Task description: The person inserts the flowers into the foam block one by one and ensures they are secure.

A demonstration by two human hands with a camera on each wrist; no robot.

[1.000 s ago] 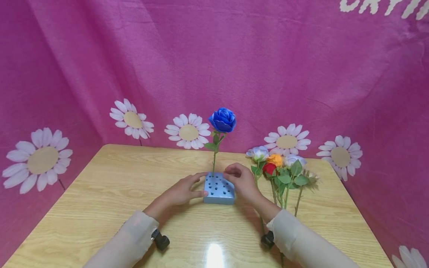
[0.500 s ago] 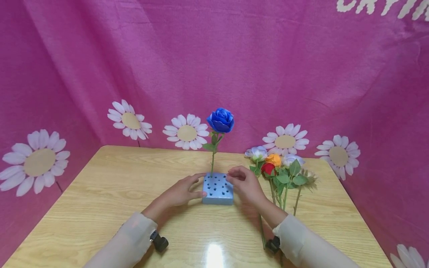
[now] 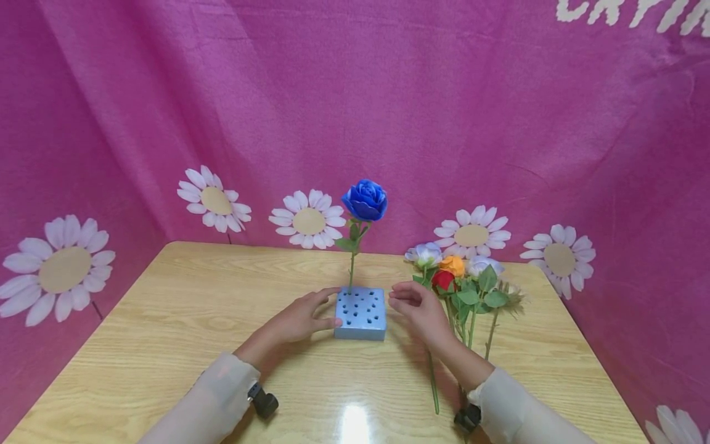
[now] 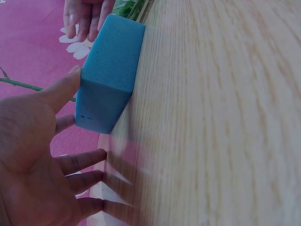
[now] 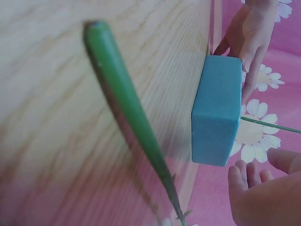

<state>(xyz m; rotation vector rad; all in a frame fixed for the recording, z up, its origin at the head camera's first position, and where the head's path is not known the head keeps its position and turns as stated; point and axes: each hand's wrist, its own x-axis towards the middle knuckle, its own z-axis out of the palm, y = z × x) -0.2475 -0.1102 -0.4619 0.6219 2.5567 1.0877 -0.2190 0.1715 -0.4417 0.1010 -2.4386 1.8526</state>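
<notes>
A light blue foam block [image 3: 360, 333] with several holes in its top sits on the table. One blue rose [image 3: 365, 200] stands upright, its stem [image 3: 351, 270] set in a hole near the block's far left. My left hand [image 3: 299, 317] is at the block's left side. Its thumb [image 4: 63, 89] touches the block near the top edge, and the other fingers [image 4: 80, 162] are spread toward the table. Just right of the block, apart from it, is my right hand [image 3: 424, 313]. Its fingers [image 5: 237, 181] are loosely bent with nothing between them.
Right of my right hand lie several flowers, among them a red rose [image 3: 444, 280], an orange rose [image 3: 452, 265] and pale lilac ones [image 3: 485, 266]. One green stem [image 5: 117, 77] crosses the table beneath the right wrist. A magenta cloth [image 3: 355, 111] hangs behind the table.
My right hand has drawn back to the right, away from the block's top right edge. The left hand and the blue rose hold their places; the view shifted slightly.
</notes>
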